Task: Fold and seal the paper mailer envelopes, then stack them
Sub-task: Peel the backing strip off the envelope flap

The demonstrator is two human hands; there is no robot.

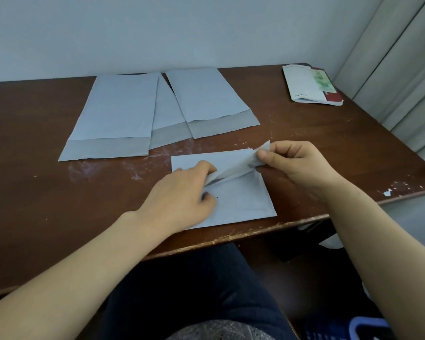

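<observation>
The mailer envelope (243,202) lies at the worktop's (35,143) near edge, unsealed: the left hand (182,192) grips its flap, and the right hand (292,165) pinches the liner strip (236,169), lifted at the right end. Three other mailers (118,111) lie beyond, flaps open; no finished stack shows.

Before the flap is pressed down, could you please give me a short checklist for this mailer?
1. Left hand grips the near mailer at its flap: ok.
2. Right hand pinches the liner strip: ok.
3. Strip fully off: not ok; it runs from the right hand down to the left hand's fingers.
4. Adhesive clean and exposed: cannot tell.
5. Near mailer lies wholly on the table: ok.
6. Open mailers behind lie apart from the near mailer: ok.
</observation>
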